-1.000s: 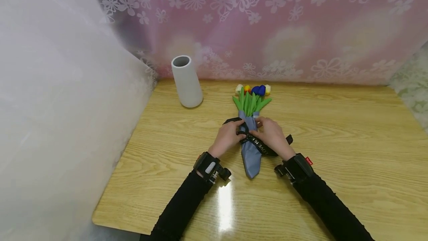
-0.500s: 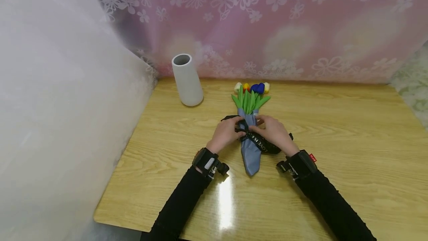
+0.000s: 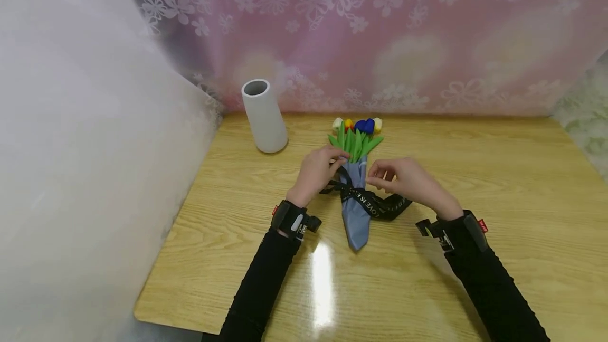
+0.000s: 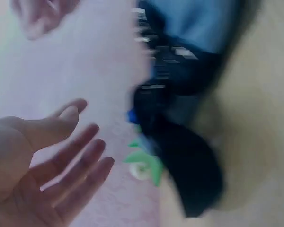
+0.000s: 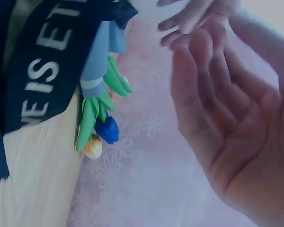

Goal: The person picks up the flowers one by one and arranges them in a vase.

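fingers point(image 4: 87, 185) of the left hand point(image 3: 313, 174) are spread, thumb apart, nothing between them; those of the right hand point(image 3: 410, 179) curl loosely side by side, also empty. from my remote seat i see both hands near the centre of the frame, either side of a bouquet point(image 3: 359, 173) of toy tulips point(image 3: 366, 126) in blue-grey wrap point(image 3: 356, 223). it lies on a wooden table point(image 3: 513, 215), flowers toward the top. half a second ago both hands were at the black ribbon point(image 3: 375, 206); now they have let go, the left shifted up toward the leaves point(image 3: 357, 145), the right backed away rightward. the ribbon lies across the wrap, unheld. i judge the tying finished or paused; whether the knot point(image 3: 349, 192) is tight, i cannot tell. a white vase point(image 3: 266, 120) stands left of upper centre.
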The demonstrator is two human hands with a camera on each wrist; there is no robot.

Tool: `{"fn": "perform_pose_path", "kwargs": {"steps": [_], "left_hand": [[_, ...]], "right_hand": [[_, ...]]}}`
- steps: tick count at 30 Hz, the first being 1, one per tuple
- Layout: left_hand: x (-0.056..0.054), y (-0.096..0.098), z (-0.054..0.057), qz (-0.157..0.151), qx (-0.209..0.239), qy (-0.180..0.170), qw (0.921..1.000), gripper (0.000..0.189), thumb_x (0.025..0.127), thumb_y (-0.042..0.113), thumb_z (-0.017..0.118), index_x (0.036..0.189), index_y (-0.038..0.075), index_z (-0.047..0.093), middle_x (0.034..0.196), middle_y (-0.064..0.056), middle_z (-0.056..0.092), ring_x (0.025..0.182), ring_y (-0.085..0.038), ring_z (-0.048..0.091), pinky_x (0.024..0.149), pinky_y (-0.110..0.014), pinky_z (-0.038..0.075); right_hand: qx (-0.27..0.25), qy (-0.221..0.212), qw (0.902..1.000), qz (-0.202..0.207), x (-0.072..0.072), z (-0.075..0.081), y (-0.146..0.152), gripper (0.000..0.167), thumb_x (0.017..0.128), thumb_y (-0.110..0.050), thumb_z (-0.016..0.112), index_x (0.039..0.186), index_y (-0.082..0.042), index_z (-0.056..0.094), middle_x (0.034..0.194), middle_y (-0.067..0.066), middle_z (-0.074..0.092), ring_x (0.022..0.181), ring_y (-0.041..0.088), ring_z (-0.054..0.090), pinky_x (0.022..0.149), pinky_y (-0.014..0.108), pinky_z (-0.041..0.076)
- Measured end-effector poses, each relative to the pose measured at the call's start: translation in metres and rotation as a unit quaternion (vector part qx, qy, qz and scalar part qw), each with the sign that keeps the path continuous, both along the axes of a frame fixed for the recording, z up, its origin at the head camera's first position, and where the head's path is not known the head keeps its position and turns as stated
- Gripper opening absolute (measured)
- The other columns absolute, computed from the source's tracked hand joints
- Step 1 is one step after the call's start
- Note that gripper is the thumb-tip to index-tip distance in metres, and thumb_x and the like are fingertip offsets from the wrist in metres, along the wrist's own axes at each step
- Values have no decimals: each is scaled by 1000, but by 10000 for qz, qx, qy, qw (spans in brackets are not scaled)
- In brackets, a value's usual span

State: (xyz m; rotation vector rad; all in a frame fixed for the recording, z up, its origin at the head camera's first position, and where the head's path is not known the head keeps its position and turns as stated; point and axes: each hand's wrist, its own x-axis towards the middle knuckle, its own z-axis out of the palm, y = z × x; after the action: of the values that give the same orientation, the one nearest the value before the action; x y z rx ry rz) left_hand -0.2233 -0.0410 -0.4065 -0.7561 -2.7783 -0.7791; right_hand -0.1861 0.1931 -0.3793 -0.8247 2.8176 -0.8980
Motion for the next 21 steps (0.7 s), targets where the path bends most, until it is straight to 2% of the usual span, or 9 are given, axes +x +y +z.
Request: {"fn": "perform_pose_path", "kwargs": {"steps": [2, 4, 6, 8, 13, 17, 21], "left_hand": [[-4, 1, -8, -304, -259, -20, 9992, 25, 103, 8, 61, 117, 20, 77, 119, -2, 72, 103, -19, 68, 85, -28, 57], [-6, 1, -14, -503, -537, -59, 9973, 31, 102, 1, 59, 116, 21, 78, 123, -1, 71, 113, -19, 65, 98, -31, 53], [-7, 2, -18, -622, -713, -136, 9954, 31, 100, 0, 61, 115, 21, 79, 126, -2, 70, 119, -20, 61, 105, -32, 48], [-7, 3, -21, -692, -765, -210, 9944, 24, 98, 6, 67, 113, 21, 79, 129, -3, 68, 123, -21, 59, 109, -31, 46], [-6, 4, -25, -680, -695, -153, 9951, 13, 94, 22, 74, 104, 21, 81, 125, -2, 69, 119, -19, 61, 101, -30, 51], [-7, 1, -24, -479, -626, -30, 9969, 12, 93, 26, 74, 100, 21, 82, 108, 2, 72, 101, -14, 68, 83, -27, 57], [-9, -4, -23, -340, -602, -64, 9976, 12, 93, 28, 74, 100, 22, 83, 98, 4, 74, 85, -12, 68, 71, -25, 56]], "right_hand": [[296, -58, 9991, 290, 2, -3, -2, 12, 96, -28, 72, 92, -17, 75, 74, -3, 70, 56, 11, 58, 52, 25, 46], [628, -48, 9971, 419, 5, -7, -5, 15, 95, -31, 74, 87, -18, 76, 69, -6, 68, 53, 6, 53, 51, 24, 43], [949, -1, 9946, 413, 8, -12, -8, 18, 92, -35, 76, 81, -20, 75, 66, -8, 65, 51, 3, 50, 50, 23, 42], [1152, 0, 9927, 354, 11, -16, -10, 22, 89, -37, 78, 77, -21, 72, 65, -10, 62, 53, 3, 49, 50, 23, 42], [1355, -69, 9905, 204, 12, -23, -15, 25, 87, -36, 81, 72, -21, 67, 63, -11, 59, 52, 4, 50, 48, 23, 39], [1268, -169, 9914, 266, 9, -23, -15, 19, 90, -28, 79, 74, -21, 70, 62, -9, 61, 52, 5, 50, 49, 23, 37], [1137, -296, 9921, 442, 6, -21, -13, 16, 92, -23, 77, 77, -21, 71, 62, -7, 62, 53, 5, 51, 51, 24, 38]]}}
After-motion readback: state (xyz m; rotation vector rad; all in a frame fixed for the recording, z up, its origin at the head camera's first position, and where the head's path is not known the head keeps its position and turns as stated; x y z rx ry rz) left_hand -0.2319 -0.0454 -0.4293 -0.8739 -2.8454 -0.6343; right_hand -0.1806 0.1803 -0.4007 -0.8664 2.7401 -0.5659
